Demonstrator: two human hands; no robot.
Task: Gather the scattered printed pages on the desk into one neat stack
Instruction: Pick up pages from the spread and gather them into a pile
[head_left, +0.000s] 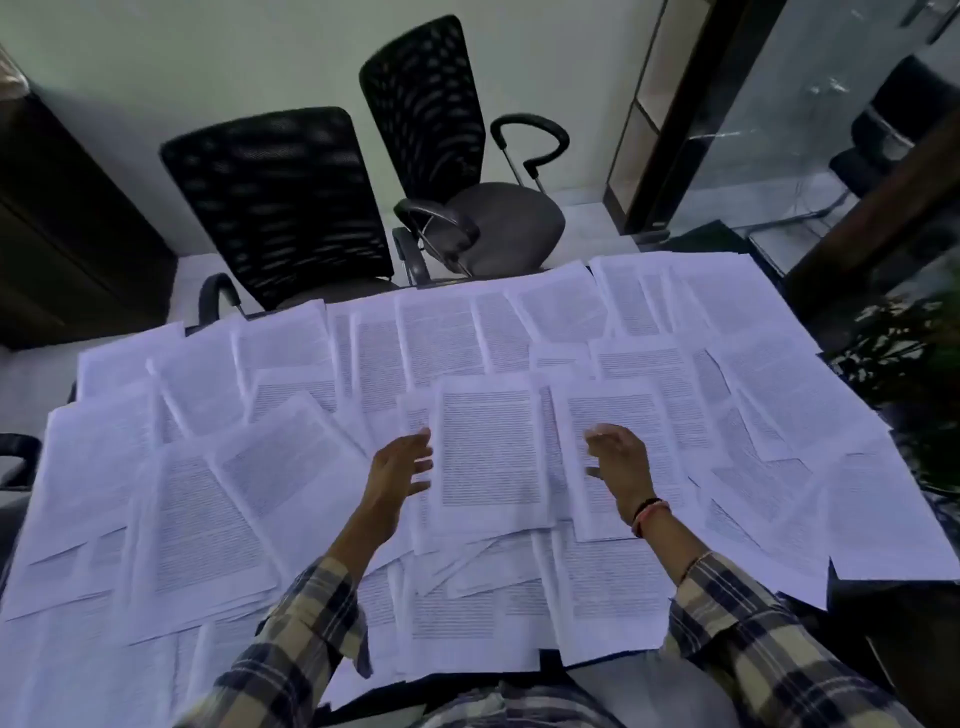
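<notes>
Printed pages (363, 364) cover nearly the whole desk (883, 613), overlapping at loose angles, none squared up. Every sheet carries dense blocks of text, too small and blurred to read; no logos or headings legible.

Your left hand (400, 470) and right hand (621, 462) float just above the middle of the spread, fingers apart, nothing gripped. They flank one centre page (488, 452), palms turned toward its long edges. You can't tell whether the fingertips touch the paper. Right wrist has a dark band (647, 512); both sleeves are plaid (291, 649).

Edges: sheets hang over the far edge and the left edge of the desk. Bare dark desktop only shows at the near right corner. The near edge, by your body, is also papered over.

Room: two black mesh chairs (280, 197) sit close behind the far edge, one pushed in, one turned away. A dark cabinet (67, 218) stands far left, a glass partition (810, 104) far right, leafy plant (904, 353) beside the right edge.
</notes>
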